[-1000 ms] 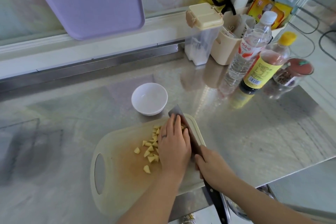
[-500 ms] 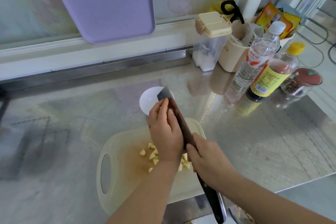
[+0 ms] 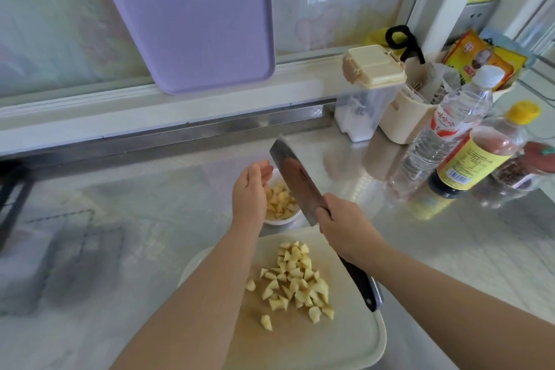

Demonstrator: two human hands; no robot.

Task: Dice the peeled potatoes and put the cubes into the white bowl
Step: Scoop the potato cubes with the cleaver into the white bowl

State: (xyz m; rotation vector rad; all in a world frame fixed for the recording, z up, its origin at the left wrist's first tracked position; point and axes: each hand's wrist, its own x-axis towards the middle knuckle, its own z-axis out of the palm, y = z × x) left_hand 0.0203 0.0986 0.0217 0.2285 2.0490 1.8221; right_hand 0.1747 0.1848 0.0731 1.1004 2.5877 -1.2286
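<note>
Gripping the cleaver (image 3: 295,185) right where the dark handle meets the blade, my right hand (image 3: 345,227) had its fingers wrapped fully around it. The blade was tilted up and away from me, its flat side facing left, hanging over the right edge of the white bowl (image 3: 280,221). Couldn't tell if the steel was actually touching the rim.

My left hand (image 3: 250,194) was up over the left side of that bowl, turned edge-on, fingers loose and only slightly bent, holding nothing as far as I could see. So basically relaxed and empty, just beside the blade.

The bowl sat on the steel counter (image 3: 150,219) just past the far end of the cutting board (image 3: 354,339), and it had a decent heap of potato cubes (image 3: 279,203) in it. A bigger pile of cubes (image 3: 295,282) lay on the board, close to me, mostly bunched together with a few strays off to the left and front.

Off to the right stood a clear water bottle (image 3: 444,135), a dark sauce bottle (image 3: 474,159) with a yellow cap, and a red-lidded jar (image 3: 528,165). A cream-lidded container (image 3: 369,99) was at the back, and a purple board (image 3: 192,18) hung against the wall.
</note>
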